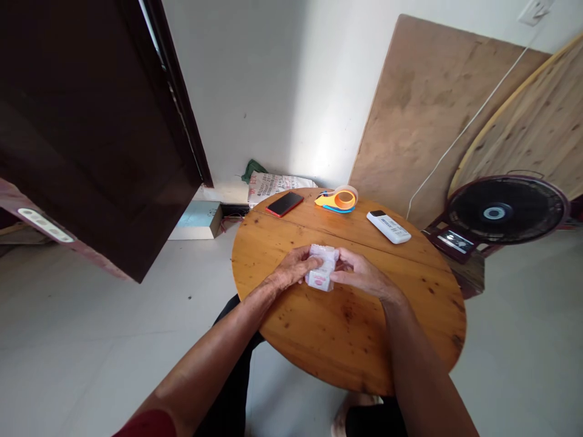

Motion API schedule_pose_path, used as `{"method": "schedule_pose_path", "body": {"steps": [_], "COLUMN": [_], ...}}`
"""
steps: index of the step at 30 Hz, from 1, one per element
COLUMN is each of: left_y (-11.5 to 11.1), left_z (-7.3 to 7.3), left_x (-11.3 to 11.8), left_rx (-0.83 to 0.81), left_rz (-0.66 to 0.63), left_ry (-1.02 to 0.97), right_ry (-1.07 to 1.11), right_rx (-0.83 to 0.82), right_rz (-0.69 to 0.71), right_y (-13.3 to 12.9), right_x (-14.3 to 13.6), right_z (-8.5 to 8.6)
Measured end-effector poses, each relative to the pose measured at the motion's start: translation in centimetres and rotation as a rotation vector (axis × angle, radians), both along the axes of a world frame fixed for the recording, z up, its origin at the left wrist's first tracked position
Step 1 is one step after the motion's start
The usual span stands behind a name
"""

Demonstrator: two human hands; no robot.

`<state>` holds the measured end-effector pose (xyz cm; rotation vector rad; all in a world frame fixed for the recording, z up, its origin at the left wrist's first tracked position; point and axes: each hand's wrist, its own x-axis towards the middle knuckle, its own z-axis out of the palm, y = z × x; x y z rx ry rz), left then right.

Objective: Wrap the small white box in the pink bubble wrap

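Note:
Between both hands, over the middle of the round wooden table (300, 328), is a small white package (322, 280) that looks wrapped in clear bubble wrap. Pinkish print shows on its near end. My left hand (294, 267) grips it from the left, thumb lying across its top. On the other side my right hand (362, 273) holds the right edge with its thumb and fingers. The undersides of the fingers are hidden by the package.
Along the table's far side lie a red-edged phone (285, 204), an orange tape dispenser (339, 199) and a white device with a dark screen (388, 227). A black fan (505, 209) stands at the right. A dark door (91, 121) is on the left.

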<state>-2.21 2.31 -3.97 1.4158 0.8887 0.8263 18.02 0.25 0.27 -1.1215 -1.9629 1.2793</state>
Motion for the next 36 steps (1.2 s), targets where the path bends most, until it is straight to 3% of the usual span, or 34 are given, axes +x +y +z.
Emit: {"method": "schedule_pose_path", "body": {"steps": [8,10,15,19,26,36], "left_y": [0.1,0.1,-0.2,-0.6,-0.6,-0.4], "left_z": [0.5,0.5,0.4,0.8,0.2,-0.4], "left_x": [-0.1,-0.2,-0.1,0.2,0.4,0.6], "left_rx": [0.007,0.031,0.347,0.489,0.395,0.262], "left_rz": [-0.016,0.045,0.297,0.208,0.061,0.069], "left_ry": [0.043,0.050,0.113,0.018,-0.072,0.009], "right_ry": [0.107,0.158,0.191,0.165,0.135,0.108], "right_rx": [-0.091,-0.100,-0.096,-0.056,-0.073,-0.078], "right_rz": [-0.108,-0.136,-0.202,-0.197,-0.139,-0.157], "right_y": [0.3,0.5,1.0,1.0,0.9,1.0], "right_x": [-0.7,-0.6,-0.3,-0.2,-0.2,-0.3], "right_z": [-0.9,-1.0,-1.1,-1.2,-1.1,-1.7]}}
